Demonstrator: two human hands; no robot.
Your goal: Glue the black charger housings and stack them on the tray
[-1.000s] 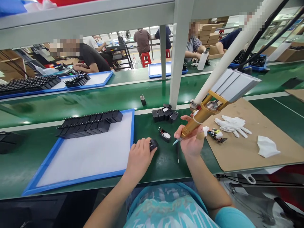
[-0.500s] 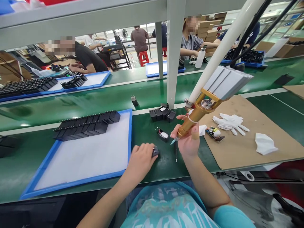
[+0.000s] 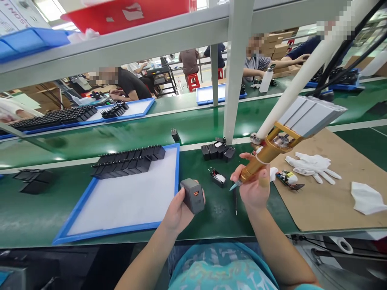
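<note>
A black charger (image 3: 193, 196) is gripped in my left hand (image 3: 178, 211), raised above the bench with its USB port side toward me. My right hand (image 3: 255, 185) is wrapped round a gold glue dispenser (image 3: 256, 164), whose pale blue nozzle tip points down and left. Between the hands, a little farther back, lies an open charger case (image 3: 217, 177) with its pins and a white part inside. A thin dark tool (image 3: 236, 201) rests on the bench below the nozzle. Behind them sits a small cluster of black charger cases (image 3: 217, 151).
Left of my hands, a blue-rimmed tray (image 3: 177, 161) carries rows of black chargers (image 3: 127, 161). On the right, cardboard (image 3: 305, 205) bears white gloves (image 3: 314, 165) and a circuit board (image 3: 288, 179). A metal post (image 3: 237, 72) and slanting white tube (image 3: 302, 68) rise ahead. Co-workers sit beyond.
My left hand has lifted the charger off the bench and turned it so its port face shows. My right hand keeps its hold on the dispenser. The whole view has shifted somewhat.
</note>
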